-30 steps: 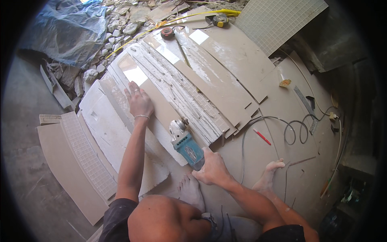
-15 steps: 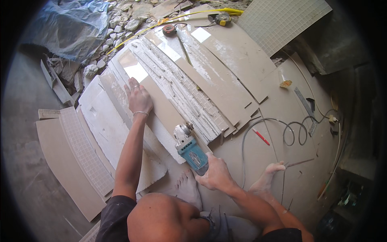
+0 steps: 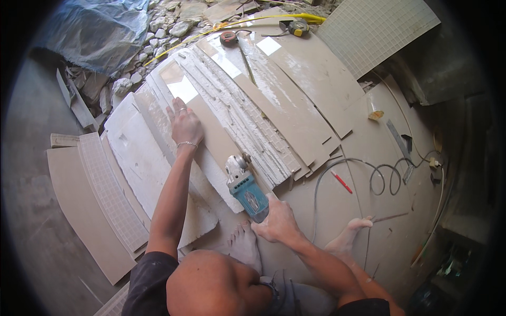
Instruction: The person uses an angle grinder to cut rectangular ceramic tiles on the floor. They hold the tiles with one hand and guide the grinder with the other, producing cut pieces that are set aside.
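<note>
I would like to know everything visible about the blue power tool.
The angle grinder has a plastic-looking teal casing with vent slots, a worn grey patch and a dark rear part. Its silver head looks metallic, with a round fitting at its far right side. The right hand grips the rear; the head points away from the person, slightly left, by the near end of a beige strip. Whether it touches the strip or runs, I cannot tell.
</note>
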Available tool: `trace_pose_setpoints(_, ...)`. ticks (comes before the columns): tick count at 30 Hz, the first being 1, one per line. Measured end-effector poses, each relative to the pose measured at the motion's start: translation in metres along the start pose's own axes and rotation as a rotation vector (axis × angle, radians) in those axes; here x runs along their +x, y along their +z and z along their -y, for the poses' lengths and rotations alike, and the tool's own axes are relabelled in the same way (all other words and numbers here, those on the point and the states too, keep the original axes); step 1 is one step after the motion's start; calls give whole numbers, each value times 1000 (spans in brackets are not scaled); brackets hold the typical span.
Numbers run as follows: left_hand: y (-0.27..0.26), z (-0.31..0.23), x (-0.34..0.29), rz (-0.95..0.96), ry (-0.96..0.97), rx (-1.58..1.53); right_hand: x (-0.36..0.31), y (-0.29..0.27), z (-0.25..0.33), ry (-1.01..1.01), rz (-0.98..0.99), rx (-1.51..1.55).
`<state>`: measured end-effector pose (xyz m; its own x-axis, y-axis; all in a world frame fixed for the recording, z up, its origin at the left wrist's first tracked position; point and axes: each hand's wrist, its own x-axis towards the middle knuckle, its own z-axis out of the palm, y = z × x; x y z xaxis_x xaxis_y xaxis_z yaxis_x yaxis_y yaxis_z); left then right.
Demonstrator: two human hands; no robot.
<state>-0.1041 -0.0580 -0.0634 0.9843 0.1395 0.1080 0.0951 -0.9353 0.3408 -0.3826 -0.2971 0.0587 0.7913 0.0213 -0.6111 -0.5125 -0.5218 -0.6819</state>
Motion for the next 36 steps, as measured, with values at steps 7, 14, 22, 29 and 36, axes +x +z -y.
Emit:
trace_pose_setpoints(7, 1, -1, -1, -21, 1, -21, 9, 6, -5, -44, -21, -18)
trace_pose_setpoints(14, 0, -3, -4, 5, -39, -55, 14, 8, -8, -64, -24, 8)
trace_pose_setpoints(22, -8, 5, -29, -93, -58, -221, -14, -11, 15, -133, -99, 56)
trace_pose_setpoints(29, -85, -12, -256, 54, 375, -448, -35, -62, 32, -118, -239, 91)
trace_pose_setpoints(36, -58, -33, -300, 42, 788, -440, -28, -81, 27, -163, -368, 98)
